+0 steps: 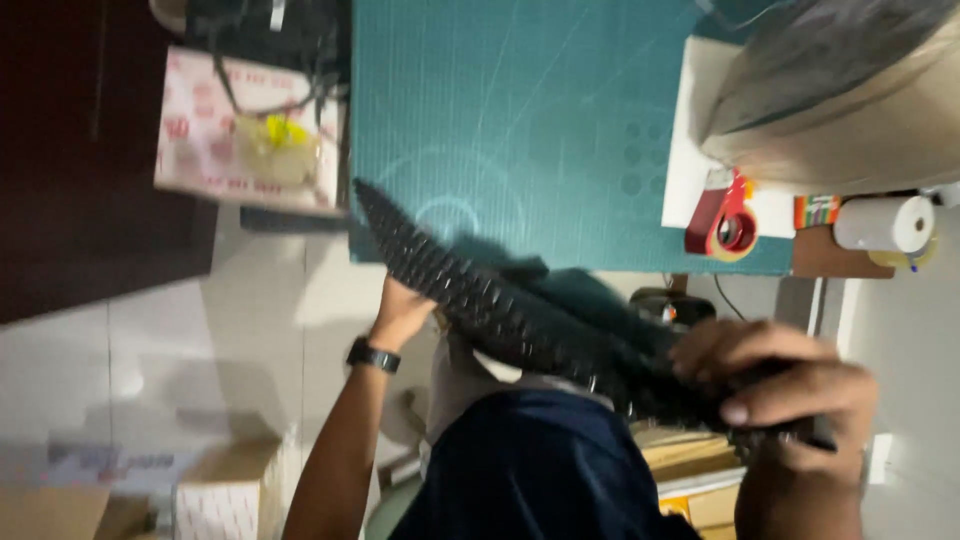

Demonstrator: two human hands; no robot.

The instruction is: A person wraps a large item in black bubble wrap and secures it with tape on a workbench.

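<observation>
Both hands grip a long black computer keyboard (pixel 520 320), which slants from upper left to lower right above the person's lap, its far corner reaching over the near edge of the teal cutting mat (pixel 520 130). The left hand (pixel 402 312) holds the keyboard from beneath near its upper end; its fingers are hidden behind the keyboard, so only the back of the hand and a dark wristwatch (pixel 373 355) show. The right hand (pixel 790 385) is wrapped around the lower end, thumb across the keys and fingers curled over the edge, covering that end entirely. Motion blur smears the keys into a dark texture.

A red tape dispenser (pixel 722 218) sits at the mat's right edge on a white sheet (pixel 690 120). Behind it, a large brown parcel under clear film (pixel 840 90) is cut off by the frame's top and right. A white paper roll (pixel 885 223) lies to the right. At upper left, a white box with red print (pixel 200 120) carries something yellow, too blurred to identify. Cardboard boxes (pixel 230 490) sit on the pale tiled floor (pixel 200 330), partly cropped.
</observation>
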